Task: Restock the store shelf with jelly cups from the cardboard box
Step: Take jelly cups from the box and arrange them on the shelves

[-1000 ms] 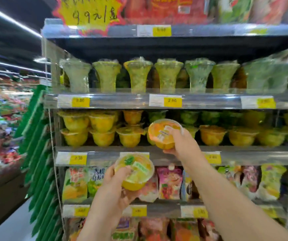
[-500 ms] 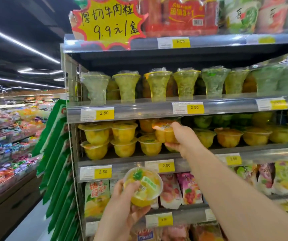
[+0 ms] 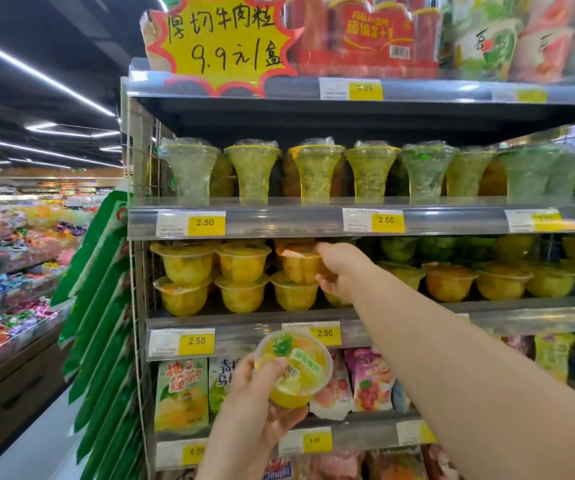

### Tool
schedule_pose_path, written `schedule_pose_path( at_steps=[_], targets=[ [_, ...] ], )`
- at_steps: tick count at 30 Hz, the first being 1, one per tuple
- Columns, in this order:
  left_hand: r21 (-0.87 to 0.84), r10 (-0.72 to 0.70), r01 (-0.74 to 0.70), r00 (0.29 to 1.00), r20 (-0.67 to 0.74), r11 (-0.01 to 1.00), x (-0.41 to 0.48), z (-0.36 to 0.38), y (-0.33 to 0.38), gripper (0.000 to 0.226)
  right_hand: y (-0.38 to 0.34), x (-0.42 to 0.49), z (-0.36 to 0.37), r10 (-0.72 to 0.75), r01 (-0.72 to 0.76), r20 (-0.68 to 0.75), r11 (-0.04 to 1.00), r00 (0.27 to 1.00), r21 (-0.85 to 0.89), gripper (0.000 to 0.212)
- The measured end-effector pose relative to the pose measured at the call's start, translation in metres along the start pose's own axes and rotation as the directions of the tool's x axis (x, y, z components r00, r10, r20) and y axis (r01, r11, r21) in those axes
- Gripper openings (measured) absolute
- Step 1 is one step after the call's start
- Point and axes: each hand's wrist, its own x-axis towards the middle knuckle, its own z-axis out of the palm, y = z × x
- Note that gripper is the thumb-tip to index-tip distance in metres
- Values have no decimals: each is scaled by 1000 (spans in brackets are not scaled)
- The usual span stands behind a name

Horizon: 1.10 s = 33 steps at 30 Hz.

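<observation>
clear plastic rail edges the grey middle shelf. the upper shelf's rail hangs close over two-high stacks of yellow plastic jelly cups at the left. further right, the orange and yellow cups stand one high with open room above. the right grip curls round an orange foil-lidded jelly cup at the top tier, just beside those stacks. the left grip pinches a tilted round yellow jelly cup with a pineapple lid below the shelf edge, before hanging snack pouches.
</observation>
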Motion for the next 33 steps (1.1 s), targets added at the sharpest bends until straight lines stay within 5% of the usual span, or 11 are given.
schedule_pose_path(
  at_steps=[9,13,16,20,22,25,27,33],
  targets=[
    [27,-4,6,999,-52,1000,7,2,-11,21,-5,9,8,22,-34,102,993,995,117,30],
    [13,25,-25,999,-38,1000,12,1,-12,21,-1,-2,-1,-78,69,136,995,988,69,37],
    [43,56,-55,998,-24,998,18,5,-9,18,15,-21,-18,-243,246,39,964,969,-105,38],
    [27,92,-92,996,0,995,26,18,-1,17,47,-40,-45,-480,426,40,734,876,-529,25],
    [10,111,-111,993,29,994,27,27,2,19,55,-46,-51,-391,408,155,731,907,-546,33],
    [23,136,-139,986,91,990,27,40,3,20,57,-53,-53,-104,255,335,859,936,-444,37],
    [26,159,-163,981,115,986,27,48,4,19,57,-53,-54,-65,205,387,921,920,-333,33],
    [105,185,-192,980,71,976,28,57,10,21,39,-32,-74,-137,161,183,979,974,-124,27]
  ],
)
